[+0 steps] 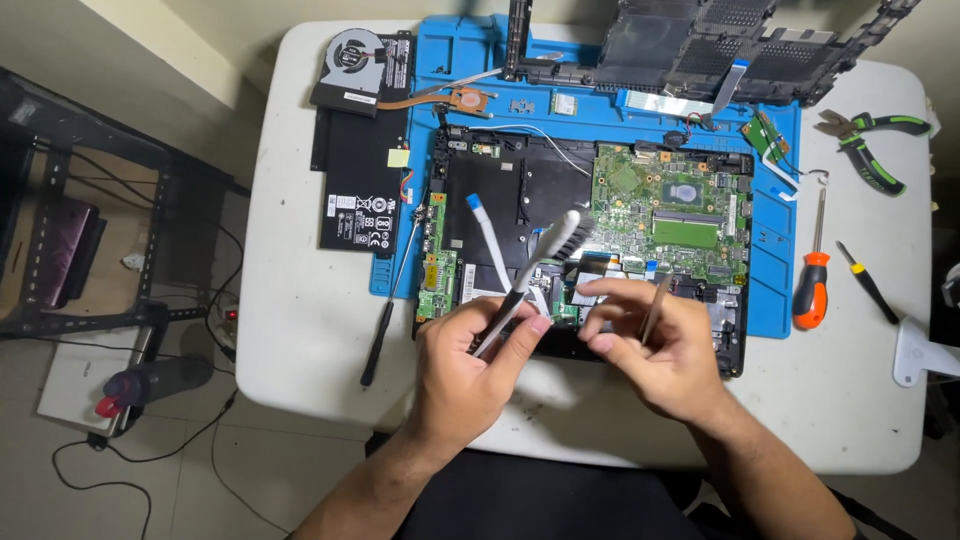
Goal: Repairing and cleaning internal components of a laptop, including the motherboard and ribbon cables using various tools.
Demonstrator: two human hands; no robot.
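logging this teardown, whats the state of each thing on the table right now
laptop base: opened, insides exposed
motherboard: bare, seated in the base
brush: held in left hand, bristles over the base
tweezers: held in right hand
battery: removed, lying flat
cooling fan: removed, on the table
screwdriver: lying unused
pliers: lying open

White table [300,330] with rounded corners, standing on pale tiled floor [180,490]. Dark metal rack [100,210] off the table's left edge, against a beige wall [180,50]. Black cables [150,450] trail across the tiles below. Light even, from overhead.
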